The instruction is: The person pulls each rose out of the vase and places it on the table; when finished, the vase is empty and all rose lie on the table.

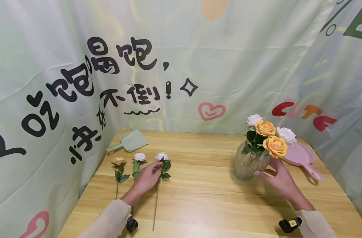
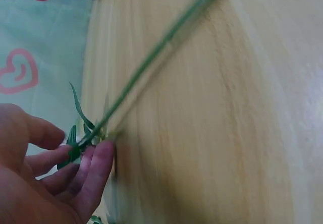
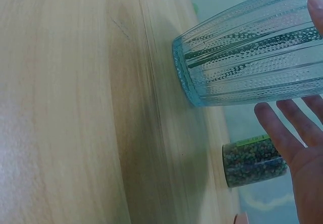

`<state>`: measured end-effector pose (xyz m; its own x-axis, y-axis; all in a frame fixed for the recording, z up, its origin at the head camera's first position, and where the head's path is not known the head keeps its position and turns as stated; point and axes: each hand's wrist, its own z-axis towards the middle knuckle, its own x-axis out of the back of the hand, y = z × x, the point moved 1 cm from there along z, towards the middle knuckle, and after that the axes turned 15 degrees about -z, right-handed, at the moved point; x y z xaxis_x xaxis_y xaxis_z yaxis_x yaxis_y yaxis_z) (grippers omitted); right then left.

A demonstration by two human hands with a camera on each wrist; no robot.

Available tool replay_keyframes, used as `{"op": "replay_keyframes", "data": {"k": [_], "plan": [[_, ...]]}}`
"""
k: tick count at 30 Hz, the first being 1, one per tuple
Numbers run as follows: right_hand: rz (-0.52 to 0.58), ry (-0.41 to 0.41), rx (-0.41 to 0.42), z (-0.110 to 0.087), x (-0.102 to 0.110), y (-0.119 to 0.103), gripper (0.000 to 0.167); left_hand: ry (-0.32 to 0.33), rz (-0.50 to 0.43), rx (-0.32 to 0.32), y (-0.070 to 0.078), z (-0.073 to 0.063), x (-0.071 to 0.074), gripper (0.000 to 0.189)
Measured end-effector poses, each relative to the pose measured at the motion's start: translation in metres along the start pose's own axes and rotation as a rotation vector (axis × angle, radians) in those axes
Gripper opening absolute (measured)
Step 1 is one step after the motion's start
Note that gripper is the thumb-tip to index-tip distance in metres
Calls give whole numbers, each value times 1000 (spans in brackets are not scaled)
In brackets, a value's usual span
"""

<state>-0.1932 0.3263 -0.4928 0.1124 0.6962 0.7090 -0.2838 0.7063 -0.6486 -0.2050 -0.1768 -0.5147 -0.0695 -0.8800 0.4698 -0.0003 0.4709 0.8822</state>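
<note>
Standing at right, a glass vase (image 1: 245, 167) of orange and white roses (image 1: 275, 147) is cupped by the right hand (image 1: 281, 178); a loose white rose (image 1: 162, 156) is pinched by the left hand (image 1: 148, 177).

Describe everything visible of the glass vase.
The glass vase looks transparent, its rounded body patterned with beaded bands and smooth stripes. It stands roughly upright on the wooden tabletop, right of centre in the head view. Two orange roses and two white blooms rise from its mouth, leaves hiding much of the rim. The right grip curves round its right side, thumb toward the front. I cannot make out water inside.
</note>
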Motion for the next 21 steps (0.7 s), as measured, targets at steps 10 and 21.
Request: {"op": "replay_keyframes", "data": {"k": [10, 21], "plan": [[4, -4, -14, -1, -1, 1, 94, 20, -8, -49, 2, -2, 2, 31], [-5, -26, -58, 0, 1, 1, 102, 74, -27, -174, 44, 16, 2, 17]]}}
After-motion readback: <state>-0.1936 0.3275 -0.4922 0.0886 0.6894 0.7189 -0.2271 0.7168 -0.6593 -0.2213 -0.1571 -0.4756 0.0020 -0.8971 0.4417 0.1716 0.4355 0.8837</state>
